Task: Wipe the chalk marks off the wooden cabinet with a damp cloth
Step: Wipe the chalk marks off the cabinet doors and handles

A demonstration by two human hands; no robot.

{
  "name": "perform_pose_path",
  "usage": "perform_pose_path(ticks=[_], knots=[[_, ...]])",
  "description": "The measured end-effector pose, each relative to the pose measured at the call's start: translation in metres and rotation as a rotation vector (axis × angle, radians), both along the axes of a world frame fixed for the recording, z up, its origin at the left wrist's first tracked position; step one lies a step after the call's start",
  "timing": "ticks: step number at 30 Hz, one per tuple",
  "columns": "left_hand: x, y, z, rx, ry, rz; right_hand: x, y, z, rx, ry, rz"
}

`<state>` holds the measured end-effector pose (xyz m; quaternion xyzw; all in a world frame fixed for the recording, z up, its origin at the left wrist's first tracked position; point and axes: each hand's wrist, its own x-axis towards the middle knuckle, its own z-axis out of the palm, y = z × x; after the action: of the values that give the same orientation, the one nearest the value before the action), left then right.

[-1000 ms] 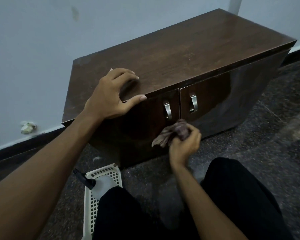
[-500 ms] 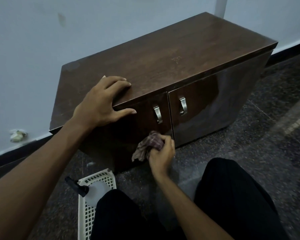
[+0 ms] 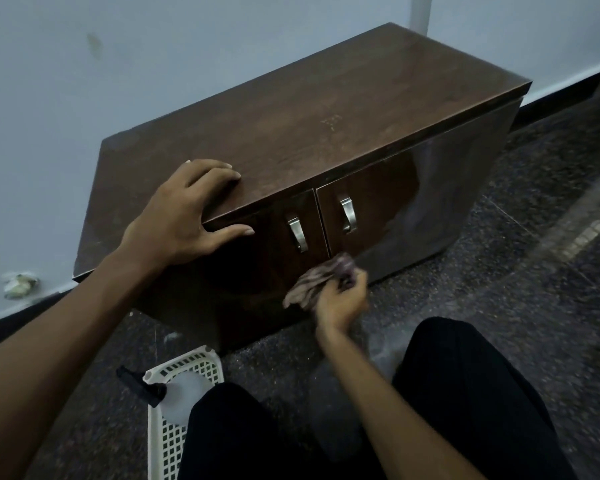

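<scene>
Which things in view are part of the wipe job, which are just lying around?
Job: wooden cabinet; pale mark on its top; cloth, gripped in the right hand low by the doors; left hand resting on the top edge.
Lying about: white basket; spray bottle in it; crumpled scrap by the wall.

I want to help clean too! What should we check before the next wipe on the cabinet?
1. Cloth gripped by the right hand: ok.
2. Cloth touching a cabinet door: cannot tell, blurred.
3. Left hand resting on the top front edge of the cabinet to steady it: ok.
4. Top free of chalk: not ok, a faint pale mark shows.
5. Cloth damp: cannot tell.
6. Spray bottle close by, in the white basket: ok.
</scene>
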<state>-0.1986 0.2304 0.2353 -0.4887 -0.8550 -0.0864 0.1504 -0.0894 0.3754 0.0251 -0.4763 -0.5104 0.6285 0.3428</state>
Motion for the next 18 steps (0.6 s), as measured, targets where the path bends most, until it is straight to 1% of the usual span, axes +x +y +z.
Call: perform_pose_path(ticks=[2,4,6,8,10,12,15,18], knots=[[-0.001,-0.001,-0.001,0.003,0.001,-0.005,0.004,-0.025,-0.005,-0.047,-0.018,0.158],[-0.002,-0.002,-0.002,0.007,0.006,-0.013,0.002,-0.027,-0.007,-0.157,-0.043,0.167],[-0.003,-0.002,-0.002,0.02,0.009,-0.02,-0.003,-0.013,-0.001,-0.369,-0.017,0.047],[-0.003,-0.002,-0.002,0.031,0.012,-0.025,-0.01,0.011,0.005,-0.579,0.092,-0.124],[-0.004,-0.002,-0.002,0.033,0.017,-0.029,-0.014,0.038,0.011,-0.67,0.148,-0.217],[-0.003,-0.002,-0.001,0.029,0.018,-0.03,-0.014,0.065,0.021,-0.648,0.151,-0.27],[-0.003,-0.001,0.0,0.022,0.022,-0.029,-0.013,0.099,0.041,-0.537,0.169,-0.362],[-0.004,0.0,0.0,0.022,0.021,-0.034,-0.011,0.121,0.076,-0.336,0.138,-0.417]])
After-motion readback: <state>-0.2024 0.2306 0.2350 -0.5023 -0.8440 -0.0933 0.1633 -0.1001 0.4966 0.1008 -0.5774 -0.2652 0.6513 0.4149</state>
